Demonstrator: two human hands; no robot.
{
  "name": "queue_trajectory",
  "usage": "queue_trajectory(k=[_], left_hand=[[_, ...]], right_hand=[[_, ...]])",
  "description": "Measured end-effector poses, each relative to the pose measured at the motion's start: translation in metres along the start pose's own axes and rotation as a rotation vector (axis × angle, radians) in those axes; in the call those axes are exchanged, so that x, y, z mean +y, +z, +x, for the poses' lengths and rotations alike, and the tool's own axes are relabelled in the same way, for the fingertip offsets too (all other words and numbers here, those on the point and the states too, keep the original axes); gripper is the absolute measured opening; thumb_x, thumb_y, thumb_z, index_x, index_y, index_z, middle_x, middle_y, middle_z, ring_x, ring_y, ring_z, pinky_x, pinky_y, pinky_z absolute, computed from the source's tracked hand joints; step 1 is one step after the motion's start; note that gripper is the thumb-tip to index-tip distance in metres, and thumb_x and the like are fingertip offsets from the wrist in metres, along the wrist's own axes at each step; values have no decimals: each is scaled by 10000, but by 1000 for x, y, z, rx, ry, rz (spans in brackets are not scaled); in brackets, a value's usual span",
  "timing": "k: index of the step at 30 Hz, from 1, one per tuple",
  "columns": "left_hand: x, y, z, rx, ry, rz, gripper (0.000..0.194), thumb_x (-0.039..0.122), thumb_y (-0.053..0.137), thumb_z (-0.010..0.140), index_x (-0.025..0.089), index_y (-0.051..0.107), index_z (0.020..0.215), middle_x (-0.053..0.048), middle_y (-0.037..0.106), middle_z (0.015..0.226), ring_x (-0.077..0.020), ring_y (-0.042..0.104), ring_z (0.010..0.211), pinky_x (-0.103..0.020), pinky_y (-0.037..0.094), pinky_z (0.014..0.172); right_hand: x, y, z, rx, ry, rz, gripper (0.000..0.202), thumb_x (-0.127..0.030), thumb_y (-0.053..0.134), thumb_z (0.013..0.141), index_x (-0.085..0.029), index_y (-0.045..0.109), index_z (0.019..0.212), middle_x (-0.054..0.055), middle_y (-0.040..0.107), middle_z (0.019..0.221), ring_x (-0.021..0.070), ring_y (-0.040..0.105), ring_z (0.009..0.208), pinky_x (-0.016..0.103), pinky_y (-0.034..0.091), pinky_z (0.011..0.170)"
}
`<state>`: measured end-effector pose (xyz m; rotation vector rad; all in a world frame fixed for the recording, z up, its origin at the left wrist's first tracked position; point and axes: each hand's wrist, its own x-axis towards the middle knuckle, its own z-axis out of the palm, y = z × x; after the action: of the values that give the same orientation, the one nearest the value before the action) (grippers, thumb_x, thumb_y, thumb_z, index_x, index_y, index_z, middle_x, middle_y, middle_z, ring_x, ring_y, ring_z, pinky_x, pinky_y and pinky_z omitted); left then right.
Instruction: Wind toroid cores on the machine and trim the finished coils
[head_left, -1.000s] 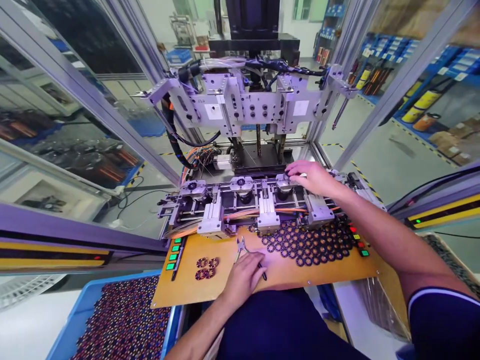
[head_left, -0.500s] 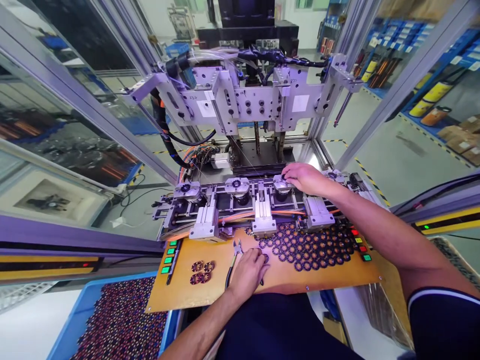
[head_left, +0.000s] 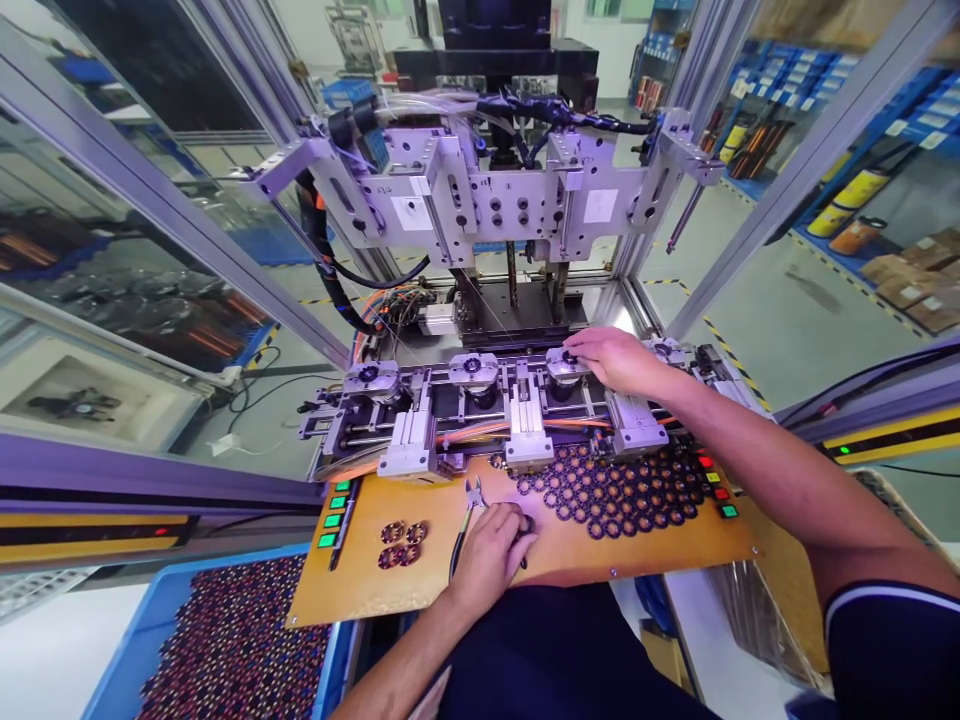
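Observation:
My left hand [head_left: 489, 552] is low over the orange board [head_left: 352, 590], fingers curled and closed on a small black ring-shaped stator core [head_left: 528, 524]. Under and beside that hand lie diagonal cutters [head_left: 473, 492], their handles partly covered. My right hand [head_left: 616, 362] reaches to the third clamp fixture [head_left: 564, 378] of the machine. Its fingertips are bent round a dark stator core [head_left: 570, 357] on top of the fixture, mostly hidden by them. Other dark cores sit on the left fixture [head_left: 373, 380] and the middle fixture [head_left: 474, 372].
Many black stator cores [head_left: 615, 495] cover the board's right side. Several copper-wound stators [head_left: 403, 545] lie at left, near a pen [head_left: 343, 525] and green buttons [head_left: 327, 541]. A blue bin [head_left: 142, 630] full of cores stands lower left. The machine head [head_left: 502, 205] hangs above the fixtures.
The core at my left fingertips has tilted up off the board into my fingers. My right hand stays at the third fixture with only a slight shift. The view has moved a little.

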<state>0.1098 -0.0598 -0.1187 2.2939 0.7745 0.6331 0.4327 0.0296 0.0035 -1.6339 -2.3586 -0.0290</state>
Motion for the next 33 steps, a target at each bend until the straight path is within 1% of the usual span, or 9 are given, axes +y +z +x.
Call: queue_trajectory(k=[4,15,17,20,22,25,28,31,33], left_hand=[[12,-17,-4,83,-87,-138,77,250,626,889,209,579,935,-57,695,914,-201,669,867,-343,549,798],[39,-60,-14,196,-325,-519,211,308,683,849,201,553,976,-39,663,906,-145,634,808,-274,528,778],[45,-67,-15,198,-390,-729,240,318,711,834,196,557,971,-43,669,914,-142,632,823,-272,511,795],[57,-79,-17,182,-369,-1043,293,333,741,821,209,534,988,-40,692,932,-139,638,856,-269,492,813],[64,-85,-18,143,-300,-1178,320,347,749,820,222,520,1005,-26,704,922,-129,636,843,-256,484,798],[72,-89,-19,108,-220,-1281,294,338,731,841,230,527,1024,18,668,830,-95,600,746,-210,465,709],[75,-86,-20,145,-223,-1318,330,313,784,793,214,565,1018,23,642,822,-90,594,755,-188,460,688],[76,-79,-23,189,-297,-1362,352,259,856,707,204,610,951,20,668,851,-85,615,767,-174,469,699],[78,-75,-24,185,-355,-1413,264,258,827,746,202,642,926,23,677,803,-71,614,718,-166,471,690]], right_hand=[[-4,4,-14,-23,13,-44,475,31,507,774,-149,720,1158,102,635,1316,293,559,1272,497,458,1048],[-21,2,-15,45,58,-56,449,51,503,755,-91,720,1122,144,660,1261,339,578,1247,532,500,1018],[-43,-5,-18,94,60,-39,361,-2,512,823,-76,716,1112,166,674,1232,337,590,1230,531,503,1020],[-103,-20,-32,192,-27,112,317,-203,563,944,-100,645,1232,153,648,1283,269,587,1229,459,480,1075],[-149,-26,-46,197,-218,444,372,-303,645,930,-124,613,1255,137,657,1246,234,604,1168,403,508,1037],[-203,-23,-64,139,-331,701,258,-246,646,928,-137,630,1162,129,672,1106,219,619,1018,379,544,900],[-224,-9,-72,244,-283,699,169,-114,582,928,-142,629,1088,106,669,990,212,601,937,393,530,851],[-226,2,-76,340,-235,605,193,-68,579,896,-138,611,1072,102,660,961,225,589,923,412,518,830],[-225,3,-79,358,-218,594,209,-82,601,889,-140,601,1090,100,653,967,224,590,913,403,515,813]])
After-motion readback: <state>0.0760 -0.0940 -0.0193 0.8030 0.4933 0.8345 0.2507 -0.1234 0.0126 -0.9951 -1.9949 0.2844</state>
